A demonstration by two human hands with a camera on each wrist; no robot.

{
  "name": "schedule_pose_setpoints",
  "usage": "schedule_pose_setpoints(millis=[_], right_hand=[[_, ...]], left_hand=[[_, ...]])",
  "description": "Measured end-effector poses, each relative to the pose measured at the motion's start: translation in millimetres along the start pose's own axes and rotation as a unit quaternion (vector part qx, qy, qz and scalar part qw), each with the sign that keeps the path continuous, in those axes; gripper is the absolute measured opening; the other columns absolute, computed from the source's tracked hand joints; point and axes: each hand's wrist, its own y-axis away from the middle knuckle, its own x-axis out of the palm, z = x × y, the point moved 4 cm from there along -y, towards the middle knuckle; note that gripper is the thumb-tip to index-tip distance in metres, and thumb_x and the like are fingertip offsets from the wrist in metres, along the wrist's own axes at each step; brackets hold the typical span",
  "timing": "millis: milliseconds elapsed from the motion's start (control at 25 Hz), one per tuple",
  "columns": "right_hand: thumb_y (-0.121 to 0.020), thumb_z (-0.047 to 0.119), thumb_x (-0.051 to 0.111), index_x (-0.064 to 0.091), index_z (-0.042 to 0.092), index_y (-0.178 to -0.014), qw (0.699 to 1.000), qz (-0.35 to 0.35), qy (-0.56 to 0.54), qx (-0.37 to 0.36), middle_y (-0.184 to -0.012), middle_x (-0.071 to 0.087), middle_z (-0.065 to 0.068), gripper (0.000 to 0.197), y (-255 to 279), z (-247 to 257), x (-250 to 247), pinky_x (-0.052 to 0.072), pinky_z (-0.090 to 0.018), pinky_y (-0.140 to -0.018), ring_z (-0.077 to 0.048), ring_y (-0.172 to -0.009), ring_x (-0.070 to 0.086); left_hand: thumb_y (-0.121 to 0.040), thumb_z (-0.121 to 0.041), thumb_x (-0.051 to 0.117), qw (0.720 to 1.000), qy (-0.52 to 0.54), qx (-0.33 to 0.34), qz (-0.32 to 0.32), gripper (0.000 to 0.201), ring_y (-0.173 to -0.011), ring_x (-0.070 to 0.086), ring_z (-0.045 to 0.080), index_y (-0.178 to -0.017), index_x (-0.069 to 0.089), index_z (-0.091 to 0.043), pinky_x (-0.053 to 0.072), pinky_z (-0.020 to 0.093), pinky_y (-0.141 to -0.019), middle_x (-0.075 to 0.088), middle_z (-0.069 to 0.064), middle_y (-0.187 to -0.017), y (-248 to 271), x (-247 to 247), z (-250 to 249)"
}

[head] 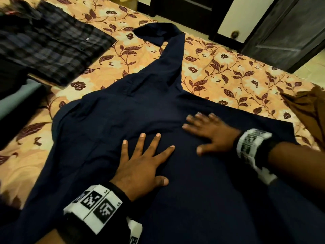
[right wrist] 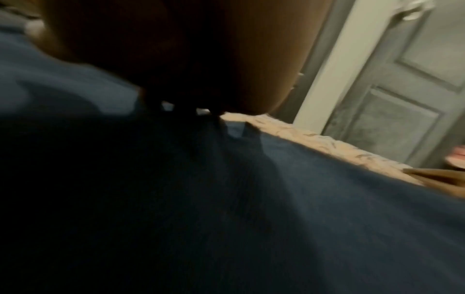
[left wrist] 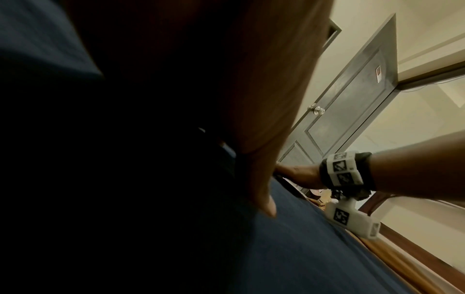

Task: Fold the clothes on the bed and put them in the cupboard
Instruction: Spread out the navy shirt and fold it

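Item: navy shirt [head: 123,120], spread flat across the near edge of the bed [head: 228,71], its body nearest the wearer and one long sleeve [head: 173,55] trailed toward the far edge, its cuff end doubled over.

Left hand [head: 140,166]: laid palm down on the shirt's body near the near edge, fingers straight and splayed apart; nothing is gripped.

Right hand [head: 212,131]: laid palm down just beyond and to the right of the left hand, fingers straight and spread, pressed on the cloth; nothing is gripped. In the left wrist view the right hand [left wrist: 299,175] is seen flat on the fabric.

Step in hand, as judged: the shirt is being smoothed flat ahead of its first fold; no body fold is yet made.

Next move, as judged: the outstretched sleeve is to be brought back across the body, which calls for one hand to be lifted and closed on the cloth while the other pins the body.

Further items: brown garment [head: 309,106], crumpled at the right edge; checked garment [head: 58,44], apparently folded, toward the far left corner. Beyond the bed, a grey door [head: 288,32] is seen. Whether this is the cupboard cannot be told.
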Motion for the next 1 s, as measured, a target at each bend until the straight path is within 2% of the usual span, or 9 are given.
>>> schedule_pose_setpoints(millis=[120,360,520,560,680,800,840,920,1000], right_hand=[[-0.051,0.096,-0.009,-0.017,0.055,-0.140,0.972,-0.082,-0.063,0.209,-0.155,-0.024,0.012,0.098,-0.8,-79.3,-40.4,-0.007,-0.058,-0.115,-0.023,-0.147,-0.014],[-0.064,0.090,-0.007,-0.019,0.058,-0.133,0.992,-0.036,0.043,-0.116,-0.144,-0.031,0.026,0.076,-57.9,23.4,-35.1,-0.013,-0.040,-0.112,-0.010,-0.140,-0.025],[-0.072,0.089,0.005,-0.004,0.058,-0.142,0.976,-0.071,-0.063,0.194,-0.159,-0.011,0.014,0.077,-89.9,-46.7,-75.4,-0.005,-0.060,-0.114,-0.028,-0.147,-0.008],[-0.075,0.087,0.006,-0.002,0.054,-0.145,0.971,-0.080,-0.043,0.221,-0.160,-0.011,0.010,0.078,-89.2,-50.5,-86.6,-0.006,-0.060,-0.114,-0.028,-0.147,-0.009],[-0.071,0.084,-0.001,-0.007,0.049,-0.146,0.985,-0.153,0.033,0.072,-0.158,-0.018,0.011,0.083,-85.9,17.9,-99.9,-0.006,-0.057,-0.114,-0.023,-0.146,-0.016],[-0.079,0.077,0.004,-0.016,0.054,-0.137,0.987,-0.081,0.045,-0.134,-0.153,-0.021,0.021,0.065,-87.9,82.2,-73.8,-0.006,-0.050,-0.113,-0.010,-0.143,-0.016],[-0.077,0.080,0.005,-0.018,0.057,-0.135,0.989,-0.054,0.059,-0.124,-0.152,-0.021,0.024,0.066,-97.0,79.5,-68.3,-0.007,-0.053,-0.112,-0.011,-0.144,-0.015],[-0.074,0.086,0.011,-0.017,0.058,-0.137,0.996,-0.074,0.027,0.027,-0.156,-0.017,0.020,0.074,-119.9,41.5,-80.8,-0.011,-0.062,-0.109,-0.018,-0.146,-0.015],[-0.083,0.079,0.020,-0.005,0.051,-0.146,0.981,-0.097,-0.038,0.161,-0.159,-0.011,0.013,0.073,-124.6,5.7,-106.0,-0.010,-0.063,-0.110,-0.023,-0.147,-0.014]], left_hand=[[-0.087,-0.062,0.053,1.000,0.015,0.006,-0.012,0.088,-0.135,-0.041,0.021,-0.143,-0.016,-0.059,-0.028,0.058,-0.103,-0.035,-0.013,-0.155,2.4,-1.8,-3.4],[-0.085,-0.064,0.055,1.000,0.004,0.000,-0.009,0.092,-0.139,-0.038,0.029,-0.143,-0.016,-0.058,-0.028,0.064,-0.100,-0.036,-0.011,-0.154,2.9,-3.0,1.3],[-0.083,-0.059,0.061,0.999,0.045,-0.001,-0.007,0.093,-0.139,-0.038,0.027,-0.145,-0.009,-0.057,-0.029,0.063,-0.099,-0.032,-0.014,-0.155,0.1,-1.2,3.6],[-0.082,-0.058,0.062,0.999,0.045,0.001,-0.010,0.094,-0.139,-0.038,0.027,-0.145,-0.007,-0.056,-0.030,0.062,-0.098,-0.031,-0.014,-0.156,0.2,-2.9,3.5],[-0.083,-0.056,0.064,0.999,0.042,0.009,0.001,0.092,-0.141,-0.035,0.028,-0.147,-0.002,-0.054,-0.031,0.063,-0.098,-0.025,-0.010,-0.159,3.8,-6.0,-2.9],[-0.086,-0.047,0.064,0.995,0.094,0.045,-0.011,0.066,-0.150,-0.003,0.023,-0.144,0.034,-0.046,-0.018,0.057,-0.112,0.018,-0.006,-0.160,7.0,-30.9,8.4],[-0.088,-0.042,0.064,0.986,0.153,0.055,-0.021,0.052,-0.147,0.018,0.017,-0.138,0.049,-0.040,-0.003,0.050,-0.120,0.037,-0.009,-0.152,9.0,-40.8,19.4],[-0.090,-0.032,0.065,0.971,0.229,0.057,-0.020,0.043,-0.134,0.042,0.006,-0.133,0.057,-0.032,0.018,0.031,-0.120,0.051,-0.014,-0.141,13.9,-51.9,40.8],[-0.090,-0.030,0.065,0.978,0.200,0.063,0.004,0.047,-0.135,0.039,0.007,-0.136,0.054,-0.031,0.013,0.028,-0.118,0.047,-0.016,-0.144,17.3,-46.3,48.1]])
